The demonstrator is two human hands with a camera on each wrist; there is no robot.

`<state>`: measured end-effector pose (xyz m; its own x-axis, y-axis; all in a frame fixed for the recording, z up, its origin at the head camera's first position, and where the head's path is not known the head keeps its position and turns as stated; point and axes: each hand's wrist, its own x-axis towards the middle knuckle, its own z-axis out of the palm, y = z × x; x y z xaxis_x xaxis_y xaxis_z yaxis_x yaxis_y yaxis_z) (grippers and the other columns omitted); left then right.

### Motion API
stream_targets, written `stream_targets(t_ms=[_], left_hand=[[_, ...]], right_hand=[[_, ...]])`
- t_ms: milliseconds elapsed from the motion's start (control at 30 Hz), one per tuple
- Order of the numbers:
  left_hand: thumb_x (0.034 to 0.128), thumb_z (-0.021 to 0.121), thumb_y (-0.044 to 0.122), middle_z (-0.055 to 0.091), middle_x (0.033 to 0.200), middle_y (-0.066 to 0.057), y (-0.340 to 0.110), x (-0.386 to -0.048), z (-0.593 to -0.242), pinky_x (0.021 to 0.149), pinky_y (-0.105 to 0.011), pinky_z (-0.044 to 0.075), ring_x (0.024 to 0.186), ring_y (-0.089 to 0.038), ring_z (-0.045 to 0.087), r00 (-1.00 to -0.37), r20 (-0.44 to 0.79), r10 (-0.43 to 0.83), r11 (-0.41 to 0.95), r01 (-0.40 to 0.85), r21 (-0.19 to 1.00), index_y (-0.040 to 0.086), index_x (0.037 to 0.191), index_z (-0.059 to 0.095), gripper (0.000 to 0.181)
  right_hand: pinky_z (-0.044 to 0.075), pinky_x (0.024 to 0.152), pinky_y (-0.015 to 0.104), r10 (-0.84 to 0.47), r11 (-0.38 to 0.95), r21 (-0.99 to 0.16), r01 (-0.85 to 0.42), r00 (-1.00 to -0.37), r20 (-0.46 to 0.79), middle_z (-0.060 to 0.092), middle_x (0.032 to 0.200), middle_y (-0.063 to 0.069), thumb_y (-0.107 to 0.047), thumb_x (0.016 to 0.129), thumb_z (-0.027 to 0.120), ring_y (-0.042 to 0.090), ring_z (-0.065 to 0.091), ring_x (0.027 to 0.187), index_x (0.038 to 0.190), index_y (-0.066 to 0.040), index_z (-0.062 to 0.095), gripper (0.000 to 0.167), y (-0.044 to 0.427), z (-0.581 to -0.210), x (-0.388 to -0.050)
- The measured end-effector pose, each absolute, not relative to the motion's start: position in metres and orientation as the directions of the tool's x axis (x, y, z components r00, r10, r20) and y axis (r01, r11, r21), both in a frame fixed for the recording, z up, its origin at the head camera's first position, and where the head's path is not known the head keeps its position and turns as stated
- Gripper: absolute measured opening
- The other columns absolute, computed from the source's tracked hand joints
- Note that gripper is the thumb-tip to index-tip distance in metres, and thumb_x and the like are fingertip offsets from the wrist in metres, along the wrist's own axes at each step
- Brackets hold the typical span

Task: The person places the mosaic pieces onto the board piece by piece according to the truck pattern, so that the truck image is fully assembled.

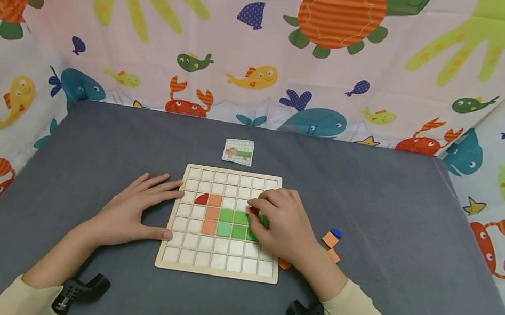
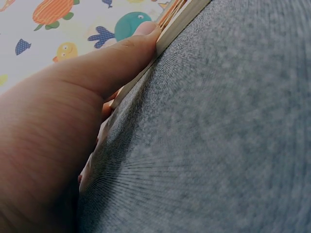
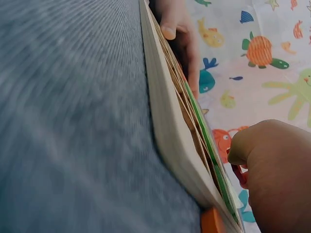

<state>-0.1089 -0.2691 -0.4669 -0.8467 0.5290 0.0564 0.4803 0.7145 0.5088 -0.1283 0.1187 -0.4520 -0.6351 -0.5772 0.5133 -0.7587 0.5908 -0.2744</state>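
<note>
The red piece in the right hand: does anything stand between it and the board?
Nothing visible does. The right hand pinches the red piece above the board; the hand itself hides part of the board.

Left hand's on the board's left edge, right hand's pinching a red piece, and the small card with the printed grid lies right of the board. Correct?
Not the card's place: the small card lies beyond the far edge of the board, as the head view shows. The left hand, right hand and red piece are as you say.
</note>
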Motion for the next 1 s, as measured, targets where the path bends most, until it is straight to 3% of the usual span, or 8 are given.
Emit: stream_targets(t_ms=[567, 1000], left_hand=[[0.0851, 0.082, 0.074, 0.036, 0.176, 0.007, -0.27, -0.11, -0.469, 0.135, -0.057, 0.006, 0.167, -0.03, 0.02, -0.851, 0.061, 0.522, 0.714, 0.475, 0.513, 0.035, 0.166, 0.05, 0.095], [0.0855, 0.084, 0.071, 0.037, 0.176, 0.005, -0.269, -0.109, -0.468, 0.136, -0.056, 0.006, 0.166, -0.03, 0.021, -0.849, 0.07, 0.523, 0.71, 0.48, 0.516, 0.031, 0.166, 0.051, 0.095]], right_hand=[[0.052, 0.079, 0.037, -0.657, 0.514, -0.249, -0.821, -0.563, 0.501, 0.069, 0.101, -0.002, -0.018, 0.099, 0.078, 0.019, 0.062, 0.092, 0.105, -0.014, 0.082, 0.008, 0.069, -0.452, -0.132], [0.053, 0.082, 0.036, -0.69, 0.453, -0.257, -0.854, -0.518, 0.505, 0.073, 0.105, -0.002, -0.018, 0.099, 0.076, 0.019, 0.064, 0.093, 0.109, -0.013, 0.083, 0.013, 0.026, -0.451, -0.129]])
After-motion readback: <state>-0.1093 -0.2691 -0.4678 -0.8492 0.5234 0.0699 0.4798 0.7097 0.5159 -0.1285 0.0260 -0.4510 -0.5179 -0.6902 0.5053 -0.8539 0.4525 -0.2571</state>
